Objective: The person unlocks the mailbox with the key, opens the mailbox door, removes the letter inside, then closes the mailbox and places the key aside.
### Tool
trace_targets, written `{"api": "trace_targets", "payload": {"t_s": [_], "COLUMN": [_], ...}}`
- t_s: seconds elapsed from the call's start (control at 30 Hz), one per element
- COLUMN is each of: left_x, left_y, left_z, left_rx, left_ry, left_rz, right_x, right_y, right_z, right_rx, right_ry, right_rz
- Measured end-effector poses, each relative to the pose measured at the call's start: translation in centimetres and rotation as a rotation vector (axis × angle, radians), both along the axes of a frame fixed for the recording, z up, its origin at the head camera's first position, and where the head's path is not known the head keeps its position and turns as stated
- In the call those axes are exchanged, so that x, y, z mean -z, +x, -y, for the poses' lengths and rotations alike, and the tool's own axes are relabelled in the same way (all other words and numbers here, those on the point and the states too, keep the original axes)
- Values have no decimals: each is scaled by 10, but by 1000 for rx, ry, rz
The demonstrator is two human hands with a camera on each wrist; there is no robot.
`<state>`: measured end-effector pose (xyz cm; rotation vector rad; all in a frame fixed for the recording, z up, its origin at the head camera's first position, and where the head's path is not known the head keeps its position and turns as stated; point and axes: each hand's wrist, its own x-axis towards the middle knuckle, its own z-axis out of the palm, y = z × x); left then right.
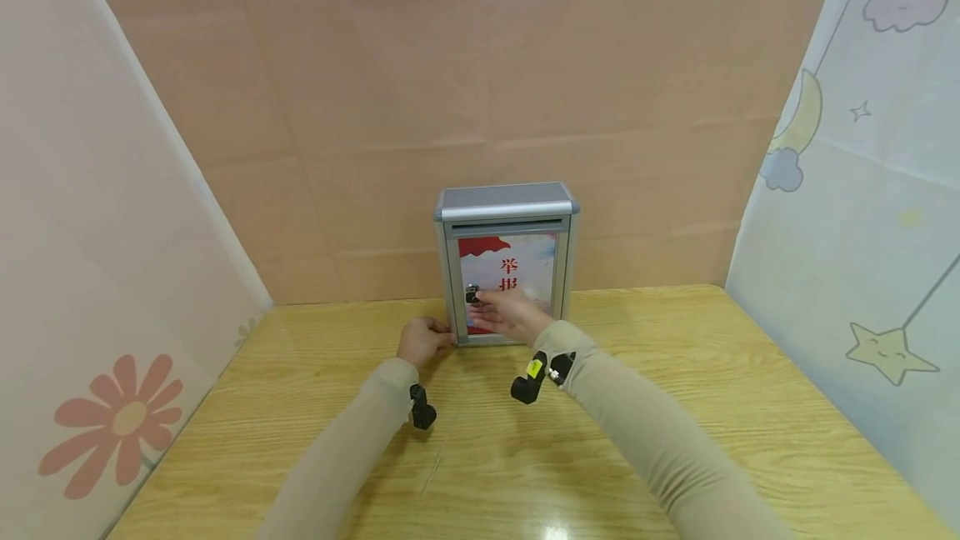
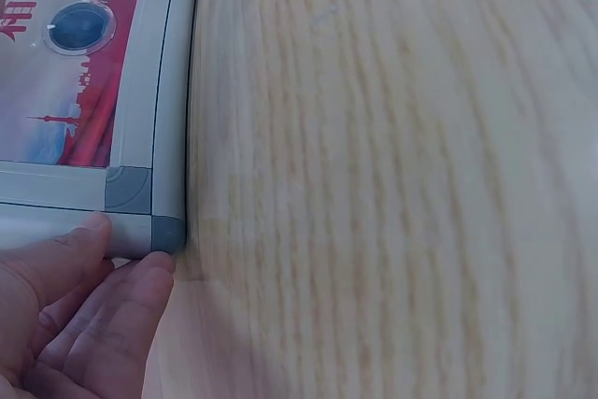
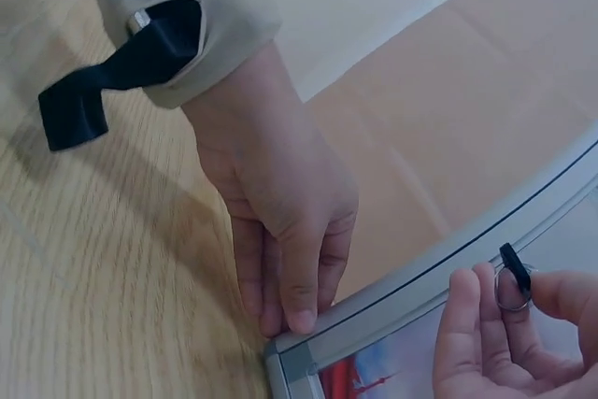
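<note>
**Beige sleeves [image 1: 652,432] before a grey box [image 1: 510,199]**

The sleeves lie nearest the head camera; they enter from the lower edge and converge on the box. The box stands upright on the desk [image 1: 637,407], toward the rear edge, with its front facing the camera. A horizontal slot [image 1: 510,226] runs below the top cover. The framed front panel [image 1: 536,252] carries a red, white and blue print with red characters. A round dark window [image 2: 79,27] is set in the lower part of the panel.

The right hand [image 1: 513,312] is in front of the panel. Its thumb and fingers are narrowed and pinch a small black key-like piece [image 3: 516,266] fitted with a wire ring. Contact between this piece and the box cannot be determined.

The left hand [image 1: 425,342] holds the lower-left corner of the box, thumb and fingertips close together.

One black bracket [image 1: 422,408] is mounted at each wrist. A brown cloth [image 1: 360,65] hangs behind the desk. The left side panel [image 1: 112,215] bears a flower; the right side panel [image 1: 847,248] bears clouds, a moon and stars.
</note>
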<state>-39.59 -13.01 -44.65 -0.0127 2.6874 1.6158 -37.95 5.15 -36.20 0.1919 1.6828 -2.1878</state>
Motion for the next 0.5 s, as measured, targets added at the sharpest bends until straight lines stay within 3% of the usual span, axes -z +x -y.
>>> {"api": "trace_targets", "payload": {"t_s": [0.27, 0.5], "left_x": [1, -1], "left_y": [0, 3], "left_z": [1, 0], "left_rx": [7, 8], "left_ry": [-5, 7], "left_rz": [-14, 2], "right_x": [12, 17], "right_y": [-1, 2], "right_z": [3, 3], "right_rx": [43, -45], "right_ry": [-188, -329], "right_rz": [85, 165]}}
